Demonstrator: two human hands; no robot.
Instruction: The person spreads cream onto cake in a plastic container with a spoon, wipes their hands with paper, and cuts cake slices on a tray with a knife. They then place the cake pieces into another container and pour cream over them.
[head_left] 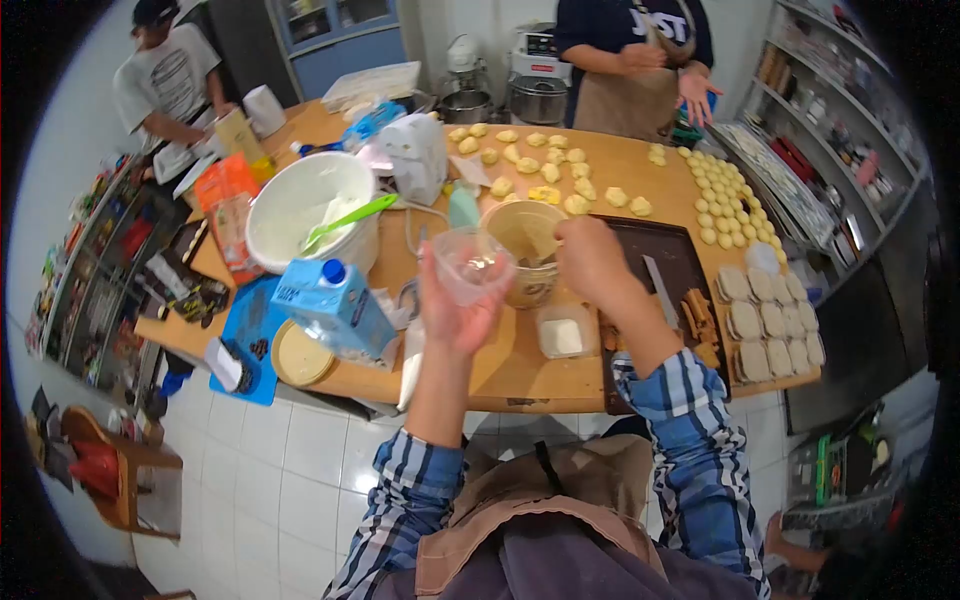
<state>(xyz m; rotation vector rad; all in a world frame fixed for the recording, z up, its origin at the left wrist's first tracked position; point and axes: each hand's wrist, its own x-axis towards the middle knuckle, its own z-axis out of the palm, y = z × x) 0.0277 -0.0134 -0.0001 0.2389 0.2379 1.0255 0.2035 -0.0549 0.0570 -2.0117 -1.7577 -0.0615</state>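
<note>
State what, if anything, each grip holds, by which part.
Left grip: clear, round plastic tub, by its lower side. Right grip: at the rim of the beige, round plastic bucket; any hold cannot be told.

The brown wooden bench (540,385) has lots on it. A big white bowl (290,200), a tan tub (530,287) and a dark tray (640,235) sit there. Yellow dough lumps (577,204) lie toward the back.

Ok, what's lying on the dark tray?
On the dark tray, a long blade shows, with brown pieces to its right. The right forearm crosses above the tray, so whatever lies directly behind it is covered and cannot be seen.
</note>
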